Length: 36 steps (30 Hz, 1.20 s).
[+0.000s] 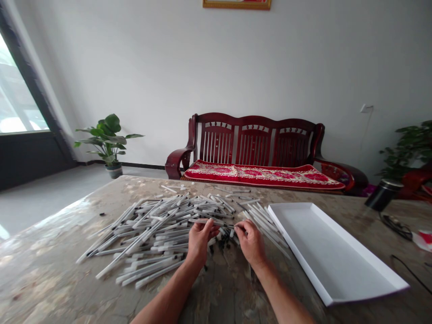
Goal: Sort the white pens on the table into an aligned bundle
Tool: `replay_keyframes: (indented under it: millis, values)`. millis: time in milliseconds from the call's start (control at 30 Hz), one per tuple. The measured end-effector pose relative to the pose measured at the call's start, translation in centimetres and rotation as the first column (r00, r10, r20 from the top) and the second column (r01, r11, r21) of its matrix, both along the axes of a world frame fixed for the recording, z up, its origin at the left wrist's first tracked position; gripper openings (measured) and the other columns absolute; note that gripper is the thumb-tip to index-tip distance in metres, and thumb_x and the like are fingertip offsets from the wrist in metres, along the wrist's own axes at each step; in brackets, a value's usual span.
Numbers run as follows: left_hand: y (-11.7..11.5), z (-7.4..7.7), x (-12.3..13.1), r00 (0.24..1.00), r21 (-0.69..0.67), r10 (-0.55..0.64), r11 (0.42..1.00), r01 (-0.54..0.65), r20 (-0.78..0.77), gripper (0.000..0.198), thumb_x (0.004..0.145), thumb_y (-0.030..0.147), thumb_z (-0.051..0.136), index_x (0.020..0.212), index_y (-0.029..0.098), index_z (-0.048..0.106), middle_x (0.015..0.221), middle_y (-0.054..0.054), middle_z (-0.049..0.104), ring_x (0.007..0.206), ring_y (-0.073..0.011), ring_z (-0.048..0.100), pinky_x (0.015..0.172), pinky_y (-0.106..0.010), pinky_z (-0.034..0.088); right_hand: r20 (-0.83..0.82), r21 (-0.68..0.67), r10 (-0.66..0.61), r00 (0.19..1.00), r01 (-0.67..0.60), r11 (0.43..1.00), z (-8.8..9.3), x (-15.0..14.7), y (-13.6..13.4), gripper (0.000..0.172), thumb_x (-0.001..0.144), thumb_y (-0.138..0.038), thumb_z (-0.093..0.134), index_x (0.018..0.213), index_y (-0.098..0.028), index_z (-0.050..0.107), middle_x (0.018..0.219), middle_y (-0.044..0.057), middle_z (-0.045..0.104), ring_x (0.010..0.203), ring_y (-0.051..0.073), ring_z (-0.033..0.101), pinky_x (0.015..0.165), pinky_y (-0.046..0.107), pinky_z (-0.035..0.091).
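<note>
Over the heap, my left hand (200, 240) is closed around a whitish pen (198, 221), which lies nearly level and points to the right. My right hand (251, 243) is pinched at the pen's right end, on a thin dark piece too small to make out. Many white translucent pen barrels (165, 236), several with black ends, are heaped in front of and left of my hands. Small black pen parts (223, 238) lie between my hands. More white barrels (266, 222) fan out just right of my right hand.
A shallow white box (344, 252) sits on the patterned table (50, 270) at the right. Beyond it are a black cylinder (384, 195) and a dark cable (394, 227). A red wooden bench (254, 144) stands behind the table, with a potted plant (110, 137) to its left.
</note>
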State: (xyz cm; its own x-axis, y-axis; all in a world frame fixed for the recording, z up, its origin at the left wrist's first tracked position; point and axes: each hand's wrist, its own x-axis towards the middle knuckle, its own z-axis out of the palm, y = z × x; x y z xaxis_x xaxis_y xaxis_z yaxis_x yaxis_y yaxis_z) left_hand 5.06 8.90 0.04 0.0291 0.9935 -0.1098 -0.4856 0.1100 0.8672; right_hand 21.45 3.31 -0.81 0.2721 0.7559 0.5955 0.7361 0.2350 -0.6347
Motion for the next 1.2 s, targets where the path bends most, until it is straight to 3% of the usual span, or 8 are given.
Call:
replay_keyframes:
  millis: [233,467,667,767,867,967,1100,1200]
  values:
    - [1.9,0.5,-1.9,0.967,0.023,0.245,0.969,-0.247,0.076,0.039,0.061,0.041,0.083,0.081,0.017,0.06,0.069,0.001,0.07,0.063,-0.0163,0.07,0.063,-0.028,0.058,0.037,-0.004,-0.197,0.98,0.198,0.98,-0.1,2.3,-0.2,0.023,0.088,-0.034,0.049,0.079,-0.021,0.065,0.08,0.005,0.066,0.075,0.019,0.06,0.072,0.028,0.046]
    - [0.3,0.5,-0.8,0.997,0.121,0.013,0.993,-0.003,-0.076,0.048,0.054,0.047,0.086,0.082,0.016,0.062,0.076,-0.004,0.073,0.065,-0.0177,0.069,0.052,-0.024,0.052,0.054,-0.044,-0.113,0.992,0.115,0.992,0.2,1.4,-0.5,0.03,0.094,-0.035,0.046,0.093,-0.02,0.071,0.089,0.006,0.069,0.083,0.019,0.063,0.075,0.028,0.047]
    - [-1.1,0.7,0.3,0.97,0.165,-0.187,0.963,0.212,-0.155,0.042,0.057,0.047,0.084,0.077,0.017,0.063,0.074,-0.003,0.072,0.064,-0.0168,0.067,0.055,-0.025,0.052,0.142,-0.089,0.116,0.983,-0.104,0.991,0.8,-0.4,-0.9,0.024,0.095,-0.035,0.052,0.101,-0.023,0.072,0.092,0.005,0.071,0.09,0.019,0.064,0.079,0.028,0.048]
    - [-0.9,0.3,0.3,0.96,0.173,-0.2,0.957,0.235,-0.196,0.042,0.058,0.045,0.083,0.083,0.019,0.062,0.074,-0.002,0.071,0.066,-0.0183,0.067,0.056,-0.026,0.052,0.193,-0.101,0.059,0.979,-0.04,0.994,0.7,-0.2,-0.7,0.022,0.094,-0.032,0.053,0.088,-0.023,0.073,0.085,0.004,0.07,0.085,0.02,0.064,0.075,0.027,0.047]
    - [-0.2,-0.2,-0.3,0.95,0.248,-0.045,0.96,0.126,-0.31,0.04,0.063,0.039,0.078,0.096,0.021,0.062,0.085,-0.004,0.074,0.073,-0.0198,0.068,0.061,-0.027,0.051,0.22,-0.06,-0.152,0.964,0.168,0.984,0.2,1.4,-0.5,0.022,0.091,-0.032,0.054,0.083,-0.022,0.072,0.084,0.005,0.071,0.083,0.021,0.064,0.073,0.029,0.046]
    - [0.3,0.2,-1.6,0.769,0.368,0.204,0.929,0.044,-0.606,0.023,0.075,0.033,0.067,0.096,0.024,0.066,0.09,-0.003,0.074,0.081,-0.0206,0.067,0.074,-0.031,0.05,0.256,-0.005,-0.329,0.909,0.342,0.94,-0.2,3.8,-0.4,0.024,0.09,-0.033,0.052,0.077,-0.023,0.07,0.078,0.005,0.07,0.076,0.021,0.063,0.068,0.03,0.045]
    - [0.4,1.7,-3.3,0.265,0.471,0.416,0.86,0.199,-0.87,0.024,0.085,0.022,0.055,0.104,0.026,0.068,0.107,-0.006,0.072,0.105,-0.0252,0.06,0.093,-0.037,0.042,0.308,0.001,-0.429,0.849,0.451,0.893,-0.8,5.9,-0.4,0.024,0.088,-0.036,0.054,0.076,-0.023,0.07,0.076,0.006,0.07,0.069,0.021,0.062,0.063,0.031,0.043]
    - [0.5,2.2,-3.9,0.005,0.424,0.44,0.863,0.276,-0.898,0.029,0.089,0.022,0.051,0.112,0.027,0.068,0.118,-0.007,0.068,0.111,-0.0271,0.054,0.094,-0.039,0.037,0.302,-0.019,-0.445,0.843,0.472,0.882,-0.9,6.0,-0.4,0.022,0.088,-0.037,0.054,0.084,-0.023,0.071,0.081,0.007,0.071,0.073,0.022,0.062,0.064,0.032,0.042]
